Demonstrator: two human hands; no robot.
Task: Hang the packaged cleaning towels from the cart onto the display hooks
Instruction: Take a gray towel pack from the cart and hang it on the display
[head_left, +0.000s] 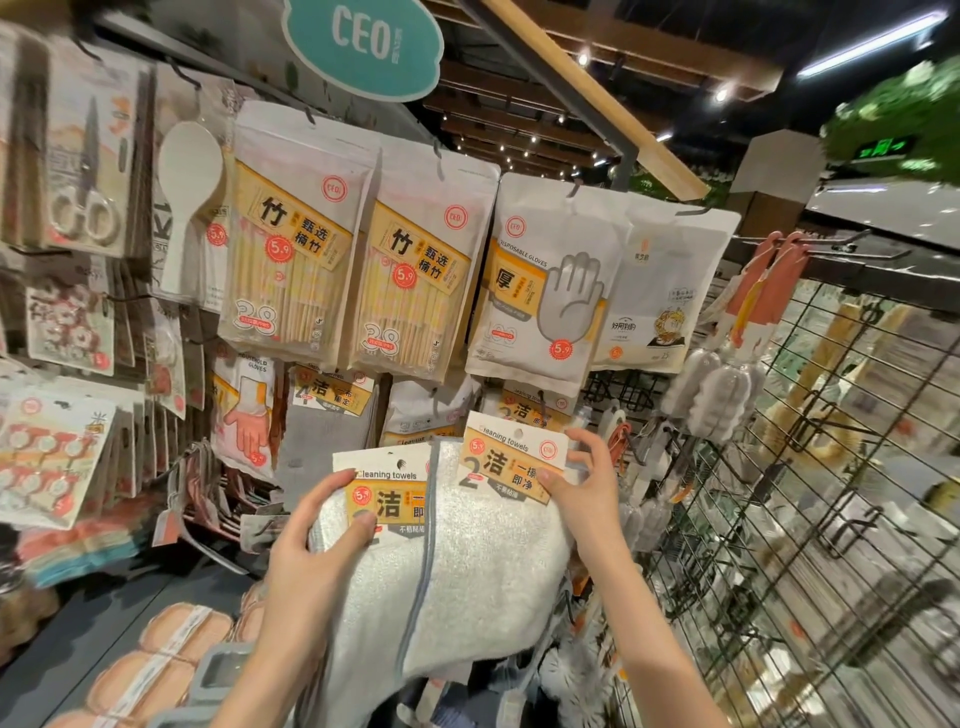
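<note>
I hold two packaged cleaning towels in front of the display. My left hand (311, 540) grips the left towel pack (384, 587) at its card header, thumb on the front. My right hand (587, 483) pinches the orange-and-white header card of the right towel pack (498, 561), raised towards a hook with more cleaning towels (524, 410) just above it. Another row of hanging cleaning towels (332, 395) sits behind and to the left. The white towels droop below both hands.
Packs of bamboo sticks (291, 244) and disposable gloves (540, 291) hang above. Bottle brushes (711, 384) hang at the right, next to a black wire grid panel (810, 467). Sponges (156, 660) lie at the lower left. A teal CEO sign (363, 41) hangs overhead.
</note>
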